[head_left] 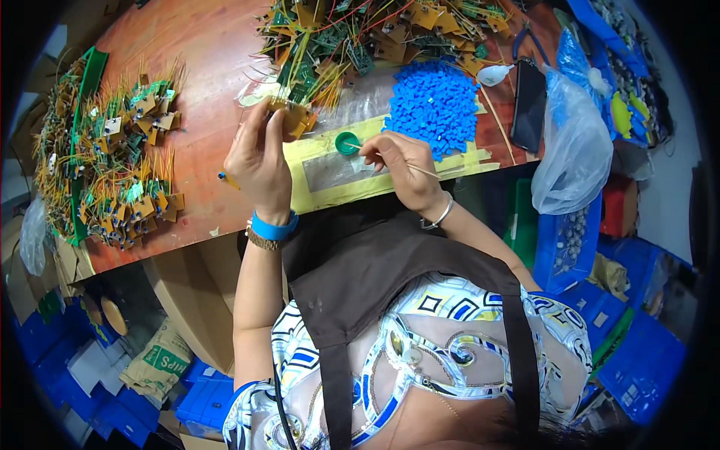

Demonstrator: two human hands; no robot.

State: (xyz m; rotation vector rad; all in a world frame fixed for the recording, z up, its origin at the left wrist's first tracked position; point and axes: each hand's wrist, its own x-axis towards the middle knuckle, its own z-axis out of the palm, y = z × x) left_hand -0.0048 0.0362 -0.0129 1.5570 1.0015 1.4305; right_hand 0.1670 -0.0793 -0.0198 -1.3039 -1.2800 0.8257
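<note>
My left hand (261, 166) is raised over the table with its fingers closed on a small orange-brown circuit board (300, 121). My right hand (407, 166) pinches a thin pale stick (424, 172), whose tip reaches the small round green cap (345, 149). That cap sits on yellow tape (330, 196) along the table's front edge. Just beyond my right hand lies a heap of small blue plastic pieces (433, 112). A large tangle of circuit boards with red and yellow wires (367, 37) fills the table beyond both hands.
More wired boards (135, 202) lie at the left beside a green divider (77, 191). At the right are a black phone (528, 105), pliers (531, 41), a small white bottle (494, 74) and a hanging clear bag (570, 165). Blue bins (566, 251) stand below.
</note>
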